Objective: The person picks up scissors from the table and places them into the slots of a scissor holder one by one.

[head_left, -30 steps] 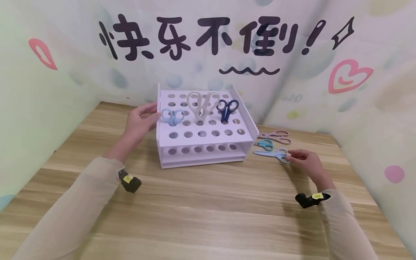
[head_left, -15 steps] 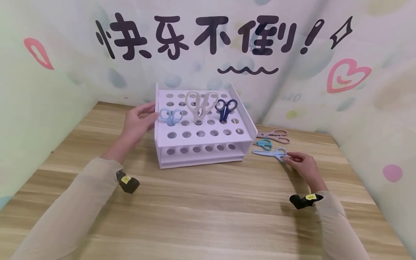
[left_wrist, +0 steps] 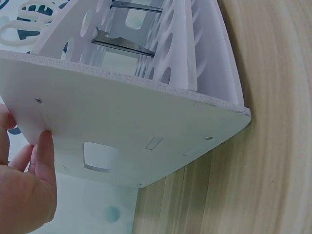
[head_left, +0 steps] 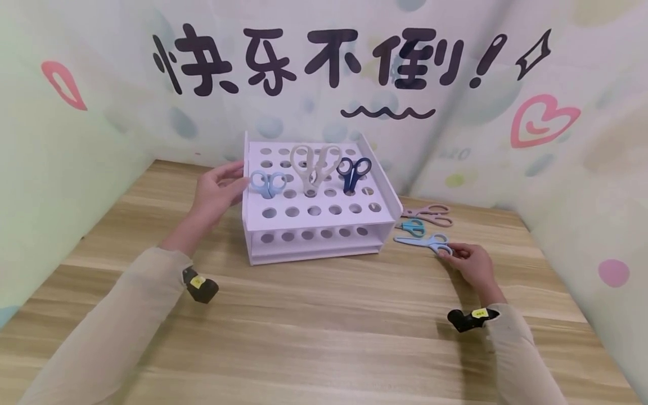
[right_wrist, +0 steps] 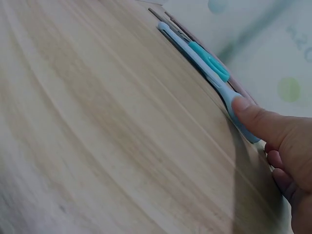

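A white rack with rows of round holes (head_left: 314, 223) stands on the table. Upright in it are light blue scissors (head_left: 268, 184), large cream scissors (head_left: 315, 169) and navy scissors (head_left: 353, 173). My left hand (head_left: 215, 188) touches the rack's left side panel (left_wrist: 122, 117) with fairly straight fingers. To the right of the rack, my right hand (head_left: 473, 263) pinches a handle of blue scissors (head_left: 422, 241) that lie on the table; the thumb (right_wrist: 253, 114) is on top and the other fingers are partly hidden. Teal scissors (head_left: 414, 227) and pink scissors (head_left: 430, 214) lie just behind.
The wood-grain table (head_left: 314, 337) runs back to a printed cloth wall (head_left: 283, 112) with black characters. Blades of scissors (left_wrist: 124, 44) hang inside the rack. A black wrist camera (head_left: 201, 286) sits on each forearm.
My right hand has shifted slightly left and toward me, and the blue scissors' handle end has turned a little toward me. The left hand stays at the rack's side.
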Motion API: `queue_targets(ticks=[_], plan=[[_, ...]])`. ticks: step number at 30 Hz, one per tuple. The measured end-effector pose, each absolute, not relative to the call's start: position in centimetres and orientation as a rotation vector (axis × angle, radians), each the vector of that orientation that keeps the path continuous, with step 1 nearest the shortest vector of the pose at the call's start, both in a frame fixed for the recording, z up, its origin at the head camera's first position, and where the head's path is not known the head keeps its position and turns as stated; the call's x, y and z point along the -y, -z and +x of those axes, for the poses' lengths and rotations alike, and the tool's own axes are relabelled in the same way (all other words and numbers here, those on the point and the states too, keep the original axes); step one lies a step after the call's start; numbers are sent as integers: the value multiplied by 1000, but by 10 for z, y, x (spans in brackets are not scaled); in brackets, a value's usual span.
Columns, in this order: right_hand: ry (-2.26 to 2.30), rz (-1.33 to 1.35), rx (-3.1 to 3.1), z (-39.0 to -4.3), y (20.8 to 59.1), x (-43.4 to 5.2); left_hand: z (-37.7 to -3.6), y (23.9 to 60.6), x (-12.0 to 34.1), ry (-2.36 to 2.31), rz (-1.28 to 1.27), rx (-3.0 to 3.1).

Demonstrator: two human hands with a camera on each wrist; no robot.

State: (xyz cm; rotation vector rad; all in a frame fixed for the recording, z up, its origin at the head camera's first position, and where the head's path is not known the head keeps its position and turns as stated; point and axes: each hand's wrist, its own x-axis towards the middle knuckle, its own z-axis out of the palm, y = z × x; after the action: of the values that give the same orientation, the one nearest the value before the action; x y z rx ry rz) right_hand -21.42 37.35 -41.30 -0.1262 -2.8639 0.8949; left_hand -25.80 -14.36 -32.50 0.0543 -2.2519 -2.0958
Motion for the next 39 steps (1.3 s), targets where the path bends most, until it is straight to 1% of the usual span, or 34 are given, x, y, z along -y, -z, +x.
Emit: queue_targets(ticks=[10,19,24,33,39], plan=[[-925,-152,2831,-216,413,-371,-257,324,144,2099,65,2254],[-1051,-187,2838,-214,410,-377,-255,323,144,2071,65,2280],[-1074,-161,2841,-214,404,-380,-255,324,144,2090,60,2263],[-1255,-135,2804,-211,396,-384,-257,325,144,2116,53,2237],[-1374,-51,2712,-208,391,-385,-256,325,144,2090,43,2254]])
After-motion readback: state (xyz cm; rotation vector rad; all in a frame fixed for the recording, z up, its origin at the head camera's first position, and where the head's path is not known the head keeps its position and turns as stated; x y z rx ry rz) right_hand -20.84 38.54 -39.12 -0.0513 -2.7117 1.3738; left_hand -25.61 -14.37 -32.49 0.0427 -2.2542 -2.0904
